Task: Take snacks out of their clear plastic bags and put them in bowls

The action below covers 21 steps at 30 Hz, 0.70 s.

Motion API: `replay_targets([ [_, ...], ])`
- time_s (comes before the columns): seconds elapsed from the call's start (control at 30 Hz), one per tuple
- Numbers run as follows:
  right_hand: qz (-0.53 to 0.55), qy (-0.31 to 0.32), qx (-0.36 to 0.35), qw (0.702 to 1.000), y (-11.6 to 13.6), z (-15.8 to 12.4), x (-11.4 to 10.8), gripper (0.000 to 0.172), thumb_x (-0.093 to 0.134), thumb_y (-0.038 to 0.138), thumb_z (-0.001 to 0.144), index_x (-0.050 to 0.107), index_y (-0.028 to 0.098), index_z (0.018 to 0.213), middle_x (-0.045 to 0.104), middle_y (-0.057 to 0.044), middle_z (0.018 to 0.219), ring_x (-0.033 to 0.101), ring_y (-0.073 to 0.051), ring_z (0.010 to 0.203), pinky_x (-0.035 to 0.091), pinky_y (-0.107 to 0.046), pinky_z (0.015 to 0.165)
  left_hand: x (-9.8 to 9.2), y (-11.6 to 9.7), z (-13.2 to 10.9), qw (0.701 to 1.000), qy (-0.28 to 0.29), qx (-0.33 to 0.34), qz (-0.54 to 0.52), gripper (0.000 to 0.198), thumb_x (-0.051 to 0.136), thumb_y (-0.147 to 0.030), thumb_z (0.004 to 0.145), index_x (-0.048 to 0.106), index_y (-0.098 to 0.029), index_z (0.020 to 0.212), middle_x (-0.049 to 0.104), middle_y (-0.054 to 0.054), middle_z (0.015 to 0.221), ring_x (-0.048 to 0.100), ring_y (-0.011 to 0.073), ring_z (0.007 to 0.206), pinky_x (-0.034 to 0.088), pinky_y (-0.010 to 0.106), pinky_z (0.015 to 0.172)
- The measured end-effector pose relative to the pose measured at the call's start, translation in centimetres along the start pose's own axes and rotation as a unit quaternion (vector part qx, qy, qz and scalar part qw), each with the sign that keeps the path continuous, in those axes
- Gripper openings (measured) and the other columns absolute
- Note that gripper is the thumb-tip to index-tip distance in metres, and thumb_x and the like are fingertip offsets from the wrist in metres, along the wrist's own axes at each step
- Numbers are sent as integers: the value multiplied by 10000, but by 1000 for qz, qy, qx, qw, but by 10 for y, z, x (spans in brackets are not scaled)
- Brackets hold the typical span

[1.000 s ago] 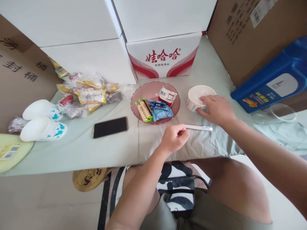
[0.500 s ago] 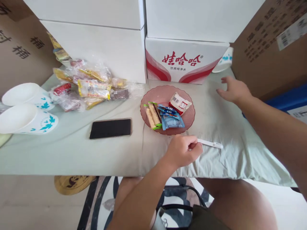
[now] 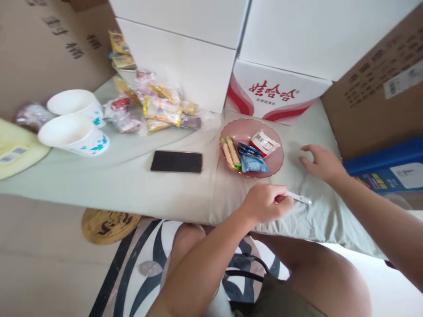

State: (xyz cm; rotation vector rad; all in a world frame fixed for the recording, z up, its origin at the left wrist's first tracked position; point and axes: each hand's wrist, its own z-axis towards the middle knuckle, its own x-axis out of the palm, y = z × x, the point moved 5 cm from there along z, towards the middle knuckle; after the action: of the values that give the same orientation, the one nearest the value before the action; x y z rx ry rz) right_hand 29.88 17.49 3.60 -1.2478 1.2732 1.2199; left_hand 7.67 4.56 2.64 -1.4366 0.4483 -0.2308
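Observation:
My left hand is closed around a slim white stick, whose far end pokes out to the right just above the cloth. What kind of tool it is cannot be made out. In front of this hand rests a pink ribbed glass plate. On it lie a white-and-red snack packet, blue packets and wafer sticks in clear, green-ended wrappers. My right hand is open and holds nothing; its thumb and fingers are apart, over the cloth to the right of the plate.
A black phone lies left of the plate. Farther left are wrapped snacks, two paper cups and a pale yellow round object. White cartons stand behind; a brown carton and blue box stand right.
The view has turned left and tilted. My right hand has come nearer, away from the back corner where a paper cup showed. My left hand keeps hold of the white stick.

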Motion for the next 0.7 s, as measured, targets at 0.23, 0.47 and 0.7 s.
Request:
replay_targets([
  [0.23, 32, -73, -81, 994, 56, -22, -48, 241, 518, 476, 846, 617, 367, 1036, 706, -136, 1059, 629, -325, 629, 504, -553, 834, -6, 5, -4, 994, 64, -1, 87, 362, 588, -339, 785, 404, -201, 504, 395, -25, 510, 311, 130, 544, 237, 312, 570],
  [0.47, 83, -118, -304, 942, 195, -30, -62, 220, 506, 336, 868, 638, 285, 1037, 740, -127, 1105, 705, -328, 982, 541, -481, 898, -5, 4, -17, 962, 199, -35, 185, 340, 595, -329, 748, 452, -209, 464, 537, 38, 568, 546, 207, 639, 360, 329, 591],
  [0.7, 55, -52, -387, 919, 364, 24, -18, 469, 509, 307, 859, 584, 194, 1307, 622, -178, 1350, 659, -330, 1012, 528, -484, 853, -13, 8, -20, 953, 225, -58, 194, 209, 552, -308, 803, 594, -197, 632, 763, 111, 937, 705, 294, 909, 475, 387, 670],
])
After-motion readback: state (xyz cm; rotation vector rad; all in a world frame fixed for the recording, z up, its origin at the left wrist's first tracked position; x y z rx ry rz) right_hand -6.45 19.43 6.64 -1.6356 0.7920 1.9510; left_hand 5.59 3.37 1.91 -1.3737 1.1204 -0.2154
